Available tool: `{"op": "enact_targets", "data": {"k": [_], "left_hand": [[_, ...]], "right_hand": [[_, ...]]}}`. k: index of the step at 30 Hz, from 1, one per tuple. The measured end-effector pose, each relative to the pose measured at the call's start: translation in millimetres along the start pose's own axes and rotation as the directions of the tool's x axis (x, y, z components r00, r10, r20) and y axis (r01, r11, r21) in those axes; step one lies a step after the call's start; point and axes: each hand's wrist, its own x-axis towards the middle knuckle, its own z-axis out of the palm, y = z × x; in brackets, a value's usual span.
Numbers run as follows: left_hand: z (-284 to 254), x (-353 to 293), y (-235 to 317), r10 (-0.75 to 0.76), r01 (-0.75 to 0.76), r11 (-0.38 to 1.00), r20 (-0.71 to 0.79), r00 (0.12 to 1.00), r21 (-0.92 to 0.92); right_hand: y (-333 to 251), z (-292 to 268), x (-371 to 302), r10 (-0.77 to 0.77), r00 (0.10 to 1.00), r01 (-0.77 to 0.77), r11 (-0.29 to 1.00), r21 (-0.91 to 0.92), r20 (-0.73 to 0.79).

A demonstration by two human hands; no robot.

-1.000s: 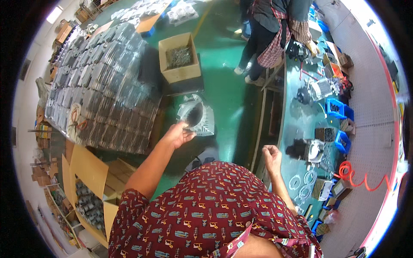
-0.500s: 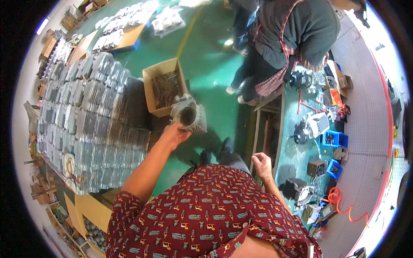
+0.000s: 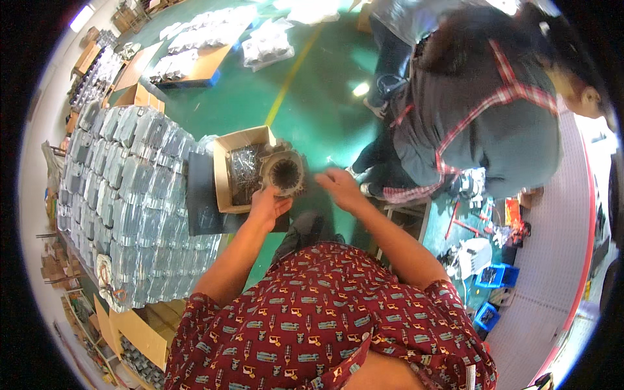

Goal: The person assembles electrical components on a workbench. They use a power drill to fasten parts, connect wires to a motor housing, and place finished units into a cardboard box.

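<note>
At the centre of my view (12 = straight ahead): left hand (image 3: 265, 205) grasping the grey, finned, round-bored metal housing (image 3: 285, 170) from its 6 o'clock side, bore facing up at me. Right hand (image 3: 339, 185) released, fingers loosely bent, near the housing at its 3 o'clock. Open brown cardboard box (image 3: 222, 182) at the housing's 9, slim shiny metal pieces (image 3: 243, 166) inside; housing overlaps its right edge, can't tell if they touch. Black flat board (image 3: 201, 201) under the box. Further out, 9 o'clock: big stack of grey finned metal parts (image 3: 146, 188). 2 o'clock: co-worker in dark grey top, red-checked apron straps (image 3: 481, 123), bent over the green-topped workbench (image 3: 439, 240). 4 o'clock: blue plastic bins (image 3: 504, 281) on it.
</note>
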Motion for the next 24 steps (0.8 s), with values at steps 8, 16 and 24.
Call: {"op": "enact_targets", "data": {"k": [8,16,24], "left_hand": [[44,50,47,0.111,-0.110,0.994,-0.131,0.985,0.012],[36,79,56,0.179,-0.170,0.984,-0.239,0.954,0.059],[-18,-15,46,0.038,-0.174,0.939,-0.413,0.910,-0.297]], "right_hand": [[-23,-4,110,0.083,0.988,-0.065,0.989,-0.135,0.129],[-17,3,153,-0.012,0.983,0.034,0.992,-0.119,0.181],[-60,65,149,-0.086,0.846,-0.090,0.949,0.302,0.526]]}}
